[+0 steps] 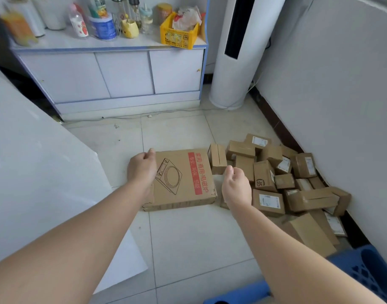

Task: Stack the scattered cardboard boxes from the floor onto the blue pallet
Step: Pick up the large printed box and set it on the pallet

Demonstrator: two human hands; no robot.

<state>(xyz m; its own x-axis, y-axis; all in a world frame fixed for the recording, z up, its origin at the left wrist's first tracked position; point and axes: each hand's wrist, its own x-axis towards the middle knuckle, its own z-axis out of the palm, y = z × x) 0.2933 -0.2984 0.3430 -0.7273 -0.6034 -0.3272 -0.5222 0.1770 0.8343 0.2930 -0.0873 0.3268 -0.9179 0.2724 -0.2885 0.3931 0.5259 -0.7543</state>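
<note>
two hands at a flat box [183,178]
left hand [142,166] curls at its edge, grip unclear; right hand [236,187] loosely curled, empty.

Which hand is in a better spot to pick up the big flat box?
Left, probably: the left hand overlaps the left edge of the big flat box, while the right hand hovers empty just off its right edge.

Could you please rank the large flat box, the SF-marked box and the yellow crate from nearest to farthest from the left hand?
1. The large flat box, right at the left hand.
2. The SF-marked box, farther to the right.
3. The yellow crate, up on the cabinet at the back.
</note>
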